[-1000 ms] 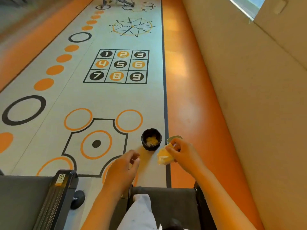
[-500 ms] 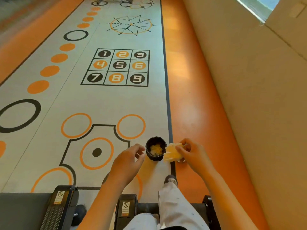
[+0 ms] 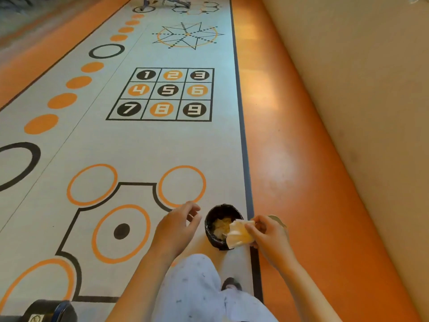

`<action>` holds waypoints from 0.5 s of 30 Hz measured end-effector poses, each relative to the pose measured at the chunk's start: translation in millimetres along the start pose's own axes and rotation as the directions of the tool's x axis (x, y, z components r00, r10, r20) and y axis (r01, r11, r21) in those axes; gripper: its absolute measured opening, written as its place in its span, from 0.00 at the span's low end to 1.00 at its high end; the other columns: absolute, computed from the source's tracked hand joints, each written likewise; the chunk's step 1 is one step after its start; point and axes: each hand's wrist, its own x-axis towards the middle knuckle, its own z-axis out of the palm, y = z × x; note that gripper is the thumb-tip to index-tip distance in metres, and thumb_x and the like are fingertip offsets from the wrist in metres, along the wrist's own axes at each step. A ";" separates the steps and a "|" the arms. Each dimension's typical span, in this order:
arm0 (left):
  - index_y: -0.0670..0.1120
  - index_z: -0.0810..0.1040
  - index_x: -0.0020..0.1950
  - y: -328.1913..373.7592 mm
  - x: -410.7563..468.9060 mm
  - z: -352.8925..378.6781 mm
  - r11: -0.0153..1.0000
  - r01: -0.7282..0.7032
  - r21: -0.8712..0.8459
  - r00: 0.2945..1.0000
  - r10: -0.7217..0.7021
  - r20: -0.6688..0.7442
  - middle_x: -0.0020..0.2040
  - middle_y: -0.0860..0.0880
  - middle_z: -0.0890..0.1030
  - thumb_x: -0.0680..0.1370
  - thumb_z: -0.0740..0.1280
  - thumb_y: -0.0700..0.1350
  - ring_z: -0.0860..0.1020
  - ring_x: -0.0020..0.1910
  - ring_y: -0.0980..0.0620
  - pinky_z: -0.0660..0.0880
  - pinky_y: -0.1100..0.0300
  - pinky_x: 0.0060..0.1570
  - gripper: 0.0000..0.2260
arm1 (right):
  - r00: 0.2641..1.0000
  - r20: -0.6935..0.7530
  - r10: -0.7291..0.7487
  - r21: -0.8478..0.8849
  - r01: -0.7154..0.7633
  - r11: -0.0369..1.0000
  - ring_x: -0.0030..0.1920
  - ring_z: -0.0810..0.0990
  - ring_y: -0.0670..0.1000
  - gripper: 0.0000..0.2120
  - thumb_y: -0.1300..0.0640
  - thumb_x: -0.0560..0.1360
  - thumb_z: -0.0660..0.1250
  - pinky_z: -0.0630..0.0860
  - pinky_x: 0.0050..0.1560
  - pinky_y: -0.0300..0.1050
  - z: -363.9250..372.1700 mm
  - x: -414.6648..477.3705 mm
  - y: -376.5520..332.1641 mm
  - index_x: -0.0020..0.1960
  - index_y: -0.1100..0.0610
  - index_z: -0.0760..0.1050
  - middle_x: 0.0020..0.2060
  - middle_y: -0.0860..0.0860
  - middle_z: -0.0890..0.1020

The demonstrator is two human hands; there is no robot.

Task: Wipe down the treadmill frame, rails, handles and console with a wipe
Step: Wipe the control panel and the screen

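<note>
Crumpled paper wipe (image 3: 239, 235); glossy orange floor (image 3: 290, 159); black plastic bin liner (image 3: 213, 219)

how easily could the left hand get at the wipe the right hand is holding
Probably yes. The left hand holds nothing, and the wipe sticks out of the right hand's pinch toward it. Only the open mouth of the bin shows between them.

Gym, I'd say: the training floor (image 3: 144, 145) ahead of me is printed with a 1–9 number grid (image 3: 162, 94), a row of orange dots (image 3: 62, 100), rings and a star drill pattern (image 3: 187, 35). A black treadmill end cap (image 3: 46, 310) sits at my lower left, with an equipment frame (image 3: 167, 1) at the far end.
</note>
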 end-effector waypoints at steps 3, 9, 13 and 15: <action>0.53 0.76 0.56 -8.8 37.0 52.3 0.999 -0.038 0.031 0.991 0.034 0.127 0.46 0.59 0.77 0.80 0.63 0.48 0.76 0.47 0.59 0.73 0.59 0.47 0.06 | 1.000 -0.003 -0.004 0.032 0.004 0.999 0.39 0.81 0.55 0.05 0.55 0.77 0.67 0.80 0.38 0.52 11.9 33.7 39.4 0.44 0.56 0.77 0.37 0.54 0.81; 0.55 0.75 0.56 9.1 59.4 49.6 0.999 -0.049 -0.016 0.983 0.052 0.174 0.47 0.60 0.78 0.80 0.63 0.49 0.76 0.47 0.61 0.73 0.62 0.46 0.06 | 0.995 -0.026 0.101 0.133 -0.097 0.986 0.32 0.81 0.48 0.06 0.57 0.77 0.68 0.80 0.34 0.43 -1.8 44.6 38.9 0.43 0.58 0.77 0.34 0.53 0.81; 0.55 0.75 0.54 8.5 84.0 43.8 1.000 -0.020 -0.020 0.983 0.024 0.181 0.44 0.62 0.77 0.80 0.64 0.49 0.75 0.45 0.65 0.73 0.61 0.46 0.05 | 0.994 -0.068 0.083 0.123 -0.074 0.990 0.33 0.81 0.51 0.04 0.61 0.77 0.67 0.80 0.34 0.42 -7.1 72.9 32.0 0.44 0.60 0.77 0.35 0.55 0.81; 0.56 0.76 0.54 7.4 100.6 45.8 0.999 -0.007 -0.043 0.975 0.016 0.223 0.45 0.61 0.78 0.79 0.64 0.49 0.76 0.47 0.64 0.75 0.59 0.50 0.05 | 0.992 -0.087 0.090 0.115 -0.080 0.990 0.33 0.81 0.52 0.04 0.62 0.77 0.67 0.81 0.37 0.50 -6.2 86.1 35.1 0.43 0.61 0.77 0.32 0.53 0.80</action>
